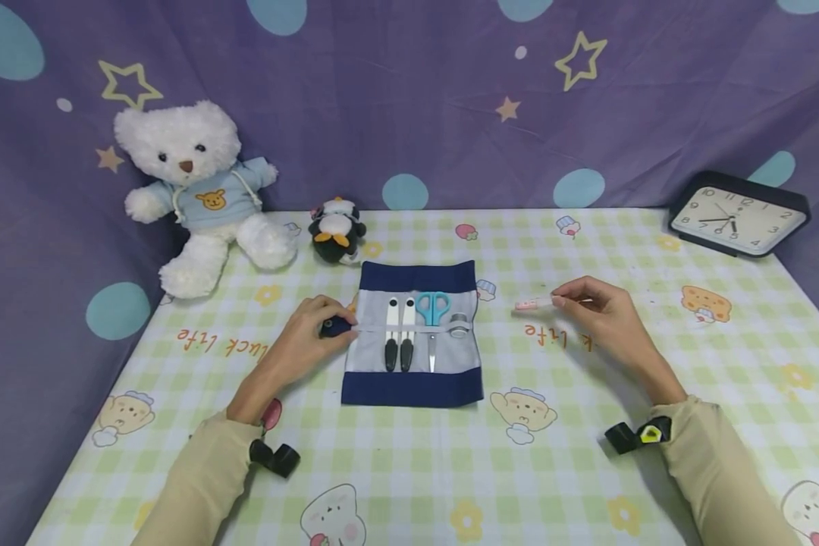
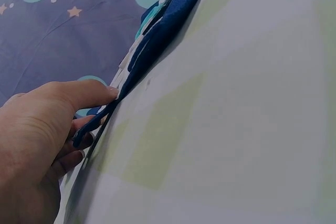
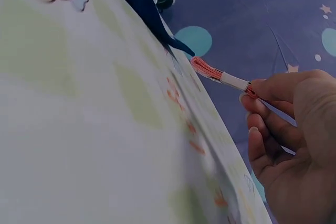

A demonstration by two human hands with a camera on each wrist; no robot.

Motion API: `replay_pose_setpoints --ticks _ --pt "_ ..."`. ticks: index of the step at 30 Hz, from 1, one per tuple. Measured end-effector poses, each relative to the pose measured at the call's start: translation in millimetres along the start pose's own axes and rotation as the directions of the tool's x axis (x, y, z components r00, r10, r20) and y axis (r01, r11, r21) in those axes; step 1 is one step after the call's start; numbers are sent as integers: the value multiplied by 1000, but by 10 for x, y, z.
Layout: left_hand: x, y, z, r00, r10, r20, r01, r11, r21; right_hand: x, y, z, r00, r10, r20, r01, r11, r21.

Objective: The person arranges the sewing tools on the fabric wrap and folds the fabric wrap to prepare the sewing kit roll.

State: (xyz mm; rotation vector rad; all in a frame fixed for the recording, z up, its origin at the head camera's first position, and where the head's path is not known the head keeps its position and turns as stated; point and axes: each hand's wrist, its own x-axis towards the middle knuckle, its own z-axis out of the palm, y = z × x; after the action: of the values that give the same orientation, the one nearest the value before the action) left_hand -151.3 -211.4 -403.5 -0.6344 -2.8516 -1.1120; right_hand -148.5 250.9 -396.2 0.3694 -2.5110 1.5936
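Observation:
A navy and grey fabric tool roll [image 1: 375, 390] lies unfolded on the table. Under its elastic band sit two white tools with black ends [image 1: 399, 334], teal-handled scissors [image 1: 433, 309] and a small silvery round item [image 1: 459, 325]. At the roll's left edge my left hand [image 1: 303, 330] pinches a navy tab between thumb and fingers; the left wrist view shows the tab [image 2: 97, 120] there. To the right of the roll, my right hand [image 1: 604, 312] pinches one end of a pink thread skein [image 1: 534, 304] with a white paper band, held just above the tablecloth.
A white teddy bear [image 1: 214, 201] and a small penguin plush [image 1: 337, 230] sit at the back left. A black-framed clock [image 1: 738, 216] stands at the back right. The checked tablecloth [image 1: 409, 470] covers the table, with a purple curtain [image 1: 409, 98] behind.

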Motion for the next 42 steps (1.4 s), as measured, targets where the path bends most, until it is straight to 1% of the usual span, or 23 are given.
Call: replay_pose_setpoints --ticks 7,19,24,28,32,37,42 --pt "10 2 4 1000 -6 -4 6 1000 5 190 -74 150 998 -49 37 47 997 62" --pt "11 1 10 1000 19 -17 -19 1000 4 467 -184 482 988 -123 90 111 986 127" --pt "6 -3 9 1000 11 -7 -11 1000 3 557 -252 612 985 -110 131 90 984 154" --pt "4 6 9 1000 17 -11 -17 1000 4 625 -325 721 982 -97 160 72 984 160" --pt "4 8 11 1000 21 -14 -21 1000 1 676 -413 822 973 -104 206 71 984 162" --pt "6 5 12 1000 7 -9 -7 1000 2 735 -536 951 961 -108 255 67 984 165" --pt "1 17 7 1000 -3 -8 3 1000 4 787 -617 1089 951 -124 284 63 974 216"
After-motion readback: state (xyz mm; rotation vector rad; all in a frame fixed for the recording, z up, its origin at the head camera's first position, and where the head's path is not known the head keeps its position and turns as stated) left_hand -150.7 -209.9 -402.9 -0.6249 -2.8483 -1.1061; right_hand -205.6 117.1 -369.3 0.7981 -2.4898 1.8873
